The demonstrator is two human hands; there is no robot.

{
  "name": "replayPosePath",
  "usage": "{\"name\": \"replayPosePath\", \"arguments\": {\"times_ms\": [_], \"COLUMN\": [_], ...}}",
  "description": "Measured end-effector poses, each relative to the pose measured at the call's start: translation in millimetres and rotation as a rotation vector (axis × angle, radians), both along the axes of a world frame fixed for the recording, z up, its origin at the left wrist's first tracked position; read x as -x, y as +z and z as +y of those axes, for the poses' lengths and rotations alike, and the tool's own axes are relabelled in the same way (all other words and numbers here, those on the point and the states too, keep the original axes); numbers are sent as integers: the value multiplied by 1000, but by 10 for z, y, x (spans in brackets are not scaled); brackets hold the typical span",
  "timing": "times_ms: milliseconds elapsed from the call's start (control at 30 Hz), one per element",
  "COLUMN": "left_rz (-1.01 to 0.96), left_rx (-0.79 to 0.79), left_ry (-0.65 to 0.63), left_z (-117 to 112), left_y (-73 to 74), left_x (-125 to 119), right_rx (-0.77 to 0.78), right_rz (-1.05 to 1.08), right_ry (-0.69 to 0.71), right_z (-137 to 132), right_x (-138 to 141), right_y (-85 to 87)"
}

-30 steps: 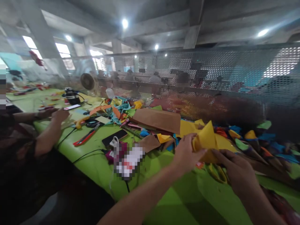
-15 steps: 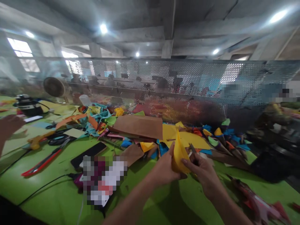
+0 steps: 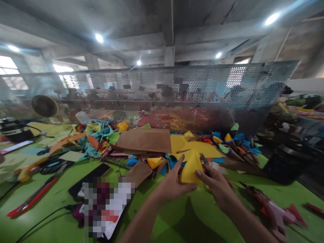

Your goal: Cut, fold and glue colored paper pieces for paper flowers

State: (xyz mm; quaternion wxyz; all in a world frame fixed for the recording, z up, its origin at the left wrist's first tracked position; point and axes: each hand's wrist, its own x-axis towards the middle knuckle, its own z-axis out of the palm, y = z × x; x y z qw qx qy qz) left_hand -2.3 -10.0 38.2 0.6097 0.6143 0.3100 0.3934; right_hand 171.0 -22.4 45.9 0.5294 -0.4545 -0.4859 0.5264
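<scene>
A folded sheet of yellow paper (image 3: 192,167) is between my two hands, above the green table. My left hand (image 3: 170,187) grips its left side, fingers behind and below it. With thumb and fingertips, my right hand (image 3: 217,184) pinches the sheet's right edge. Out of that same hand pokes the grey metal tip of what look like scissors (image 3: 204,159); the palm hides most of them. Just beyond lie flat yellow paper (image 3: 202,148), brown paper (image 3: 145,140) and a small brown cone with a yellow top (image 3: 155,162).
A pink glue gun (image 3: 272,209) lies at right, near a black container (image 3: 283,165). Leftward are a phone (image 3: 88,180), a red-handled cutter (image 3: 35,195), a yellow glue gun (image 3: 30,168) and cords. Paper scraps (image 3: 101,135) and finished-looking cones (image 3: 238,146) line the mesh partition (image 3: 152,91).
The yellow sheet has turned from nearly edge-on to a broader face toward me. My view has shifted a little to the right. Both hands keep hold.
</scene>
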Motion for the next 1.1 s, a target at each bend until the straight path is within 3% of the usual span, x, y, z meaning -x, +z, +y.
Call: {"name": "replayPosePath", "arguments": {"times_ms": [133, 267, 433, 600, 733, 800, 933, 1000, 1100], "left_rz": [-224, -365, -426, -219, -79, -40, 117, 365, 820], "left_rx": [187, 335, 337, 241, 164, 125, 109, 5, -279], "left_ry": [113, 317, 400, 456, 537, 512, 430, 473, 587], "left_z": [59, 130, 137, 81, -64, -187, -516, -710, -993], "left_y": [-13, -55, 7, 43, -31, -80, -180, -213, -215], "left_x": [-2, 46, 107, 159, 222, 251, 332, 382, 429], "right_rx": [27, 41, -139, -571, -845, -898, -968, -997, -971], "right_rz": [13, -34, -251, -841, -1267, -1320, -1282, -1252, -1239], "right_ry": [33, 22, -130, -174, 87, 216, 279, 322, 373], "right_z": [-8, 31, 180, 75, -225, -352, -502, -572, -706], "right_x": [-18, -42, -165, -254, -236, -236, -271, -278, -249], "right_y": [-3, -48, -170, -100, -60, -125, -383, -507, -612]}}
